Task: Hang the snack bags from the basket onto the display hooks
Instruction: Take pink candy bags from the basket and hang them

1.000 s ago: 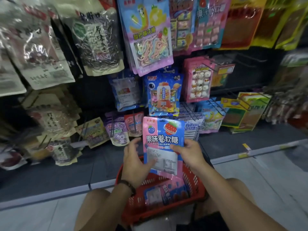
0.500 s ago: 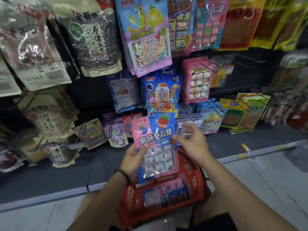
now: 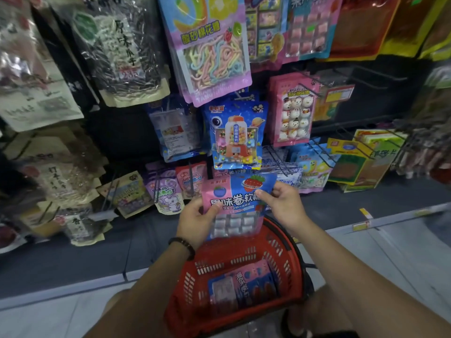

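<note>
A pink-and-blue snack bag (image 3: 238, 198) with a clear window of white candies is held upright, front facing me, above the red basket (image 3: 288, 259). My left hand (image 3: 197, 220) grips its left edge, thumb on the front. My right hand (image 3: 280, 203) pinches its upper right corner. The bag's top sits just below a blue gumball-machine bag (image 3: 235, 135) hanging on the rack. Another pink-and-blue bag (image 3: 241, 286) lies inside the basket.
Bare wire display hooks (image 3: 280, 157) stick out low on the rack just right of the held bag. Bags hang all around: purple ones (image 3: 168, 191) lower left, pink snowman bag (image 3: 292, 111), rainbow candy (image 3: 212, 52) above. The dark base shelf (image 3: 85, 252) runs below.
The bag was turned from its back label to its front and lifted forward toward the low hooks. My right hand moved from the bag's side to its upper right corner.
</note>
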A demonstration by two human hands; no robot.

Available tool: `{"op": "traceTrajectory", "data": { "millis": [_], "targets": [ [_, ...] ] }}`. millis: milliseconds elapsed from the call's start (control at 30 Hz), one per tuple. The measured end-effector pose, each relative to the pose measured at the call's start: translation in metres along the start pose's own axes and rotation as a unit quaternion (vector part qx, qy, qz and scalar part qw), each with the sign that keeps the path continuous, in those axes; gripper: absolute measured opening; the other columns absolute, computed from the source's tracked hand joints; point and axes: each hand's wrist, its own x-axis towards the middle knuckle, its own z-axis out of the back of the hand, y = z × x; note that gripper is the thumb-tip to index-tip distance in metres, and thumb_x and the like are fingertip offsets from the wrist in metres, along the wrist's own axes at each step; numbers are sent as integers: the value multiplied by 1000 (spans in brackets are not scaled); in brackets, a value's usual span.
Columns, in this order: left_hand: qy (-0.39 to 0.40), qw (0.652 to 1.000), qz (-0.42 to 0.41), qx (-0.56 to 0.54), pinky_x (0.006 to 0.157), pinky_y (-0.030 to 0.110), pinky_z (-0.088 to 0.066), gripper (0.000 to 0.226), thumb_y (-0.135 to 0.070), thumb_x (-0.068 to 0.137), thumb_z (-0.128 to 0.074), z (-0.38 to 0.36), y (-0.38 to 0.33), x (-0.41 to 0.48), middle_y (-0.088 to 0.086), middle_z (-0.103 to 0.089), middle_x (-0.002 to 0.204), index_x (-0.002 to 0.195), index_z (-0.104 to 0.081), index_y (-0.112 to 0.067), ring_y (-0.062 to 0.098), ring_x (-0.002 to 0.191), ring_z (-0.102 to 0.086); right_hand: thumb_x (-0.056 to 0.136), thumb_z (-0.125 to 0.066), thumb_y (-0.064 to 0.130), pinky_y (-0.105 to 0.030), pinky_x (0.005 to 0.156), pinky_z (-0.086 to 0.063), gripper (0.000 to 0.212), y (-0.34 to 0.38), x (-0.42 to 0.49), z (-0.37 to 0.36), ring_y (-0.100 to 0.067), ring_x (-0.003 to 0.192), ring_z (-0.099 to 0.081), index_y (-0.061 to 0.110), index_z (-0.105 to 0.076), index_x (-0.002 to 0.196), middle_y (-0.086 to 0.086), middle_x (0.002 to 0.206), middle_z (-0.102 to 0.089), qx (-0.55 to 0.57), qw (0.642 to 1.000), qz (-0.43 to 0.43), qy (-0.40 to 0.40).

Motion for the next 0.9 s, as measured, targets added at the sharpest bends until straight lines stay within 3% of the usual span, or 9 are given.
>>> {"op": "traceTrajectory", "data": {
  "millis": [67, 200, 300, 400, 500, 567, 733, 833, 900],
  "targets": [
    [-48, 994, -28, 96, 73, 31, -54, 30, -39, 95, -80, -5, 7, 5, -13, -65, 79, 70, -65, -30, 8, 76, -63, 97, -80, 18, -34, 74, -62, 28, -8, 10, 2, -16, 84, -80, 44, -81, 88, 6, 89, -83, -46, 999, 16, -4],
    [-37, 996, -14, 85, 77, 9, -48, 32, -28, 93, -84, -24, 16, 20, -38, -69, 84, 88, -67, -55, -13, 85, -65, 97, -79, 18, -60, 86, -62, 12, -34, 32, 8, -33, 88, -79, 26, -78, 89, -6, 90, -82, -70, 997, 1, -13],
    [-5, 1000, 18, 25, 82, 22, -57, 20, -24, 95, -82, -40, 30, 34, -22, -78, 94, 95, -76, -43, -3, 90, -71, 99, -75, 9, -62, 91, -62, 13, -58, 43, 9, -35, 93, -78, 21, -76, 94, -11, 95, -80, -52, 998, -34, -7],
    [40, 998, 37, -33, 97, 23, -56, 11, -16, 96, -80, -55, 45, 45, -11, -78, 112, 102, -79, -25, 2, 106, -71, 98, -74, 2, -48, 98, -62, 22, -81, 52, 11, -32, 105, -75, 24, -75, 95, 1, 101, -79, -45, 998, -52, 1],
    [37, 997, 56, -29, 98, 25, -54, 4, -24, 100, -76, -70, 62, 60, -11, -78, 110, 102, -78, -27, 1, 105, -71, 100, -74, 14, -51, 103, -58, 14, -100, 65, 9, -27, 108, -75, 29, -74, 97, 6, 101, -78, -45, 995, -80, 24],
    [30, 997, 73, -21, 100, 30, -53, 12, -36, 104, -68, -79, 70, 72, -11, -78, 114, 107, -77, -29, 5, 109, -71, 103, -71, 26, -52, 104, -59, 8, -110, 78, 6, -29, 108, -77, 32, -72, 98, 6, 101, -78, -9, 992, -115, 45],
    [8, 990, 136, -24, 107, 42, -50, 31, -48, 108, -56, -97, 93, 95, -13, -77, 117, 116, -78, -27, 10, 114, -70, 110, -59, 35, -56, 108, -54, 5, -134, 108, -8, -38, 120, -71, 31, -59, 108, -13, 136, -70, 54, 977, -194, 71],
    [-12, 983, 175, -50, 112, 42, -50, 35, -47, 107, -58, -105, 103, 108, -14, -75, 121, 126, -75, -23, 5, 115, -68, 109, -58, 41, -57, 104, -58, 8, -143, 120, -16, -36, 119, -71, 34, -62, 109, -8, 133, -70, 31, 976, -205, 60],
    [-25, 977, 199, -69, 113, 46, -50, 41, -47, 107, -59, -109, 107, 117, -2, -73, 134, 136, -71, -21, 21, 126, -67, 109, -58, 42, -52, 95, -62, 13, -148, 131, -19, -32, 109, -76, 30, -64, 113, -9, 126, -74, 8, 978, -199, 62]
  ]
}}
